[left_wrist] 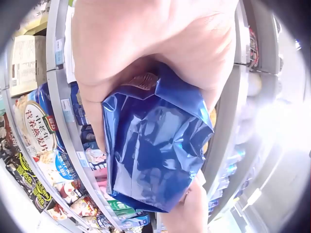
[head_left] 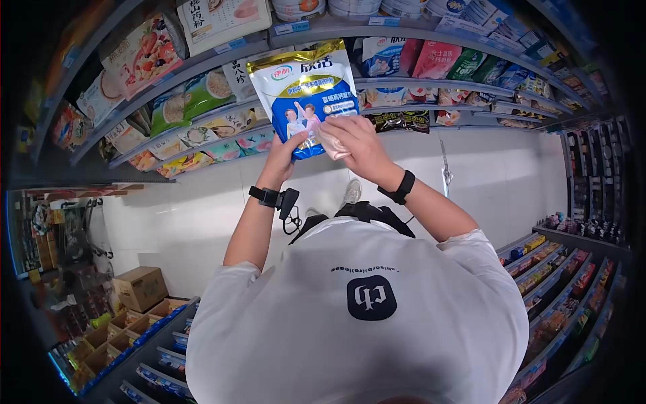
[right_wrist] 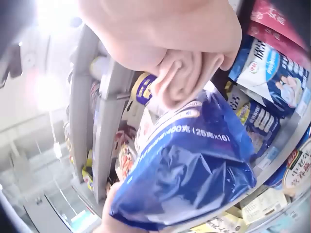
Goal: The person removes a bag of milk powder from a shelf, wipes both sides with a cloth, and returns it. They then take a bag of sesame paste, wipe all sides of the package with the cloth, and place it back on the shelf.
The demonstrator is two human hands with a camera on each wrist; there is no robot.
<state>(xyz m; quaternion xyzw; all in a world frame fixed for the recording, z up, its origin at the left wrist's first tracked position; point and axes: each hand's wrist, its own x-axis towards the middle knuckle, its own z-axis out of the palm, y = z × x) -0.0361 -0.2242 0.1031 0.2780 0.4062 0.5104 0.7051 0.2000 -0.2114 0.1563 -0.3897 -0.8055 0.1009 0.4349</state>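
Observation:
In the head view, a blue, white and gold milk powder bag [head_left: 313,94] is held upright in front of the shelves. My left hand [head_left: 281,156] grips its lower left side, thumb over the front. A folded pale pink cloth [head_left: 334,141] lies against the bag's lower right front, held in the curled fingers of my right hand [head_left: 365,149]. The right wrist view shows the cloth [right_wrist: 179,80] bunched under that hand, right at the printed front. The bag's creased blue underside [left_wrist: 155,145] fills the left wrist view, with the left hand [left_wrist: 155,39] above it.
Curved shelves of bagged foods [head_left: 192,97] run behind the milk powder bag, with tubs [head_left: 356,7] higher up. A cardboard box [head_left: 140,288] stands on the lower left, near a divided wooden bin [head_left: 111,343]. Snack racks [head_left: 565,283] line the right rear. Pale floor tiles [head_left: 491,175] lie below.

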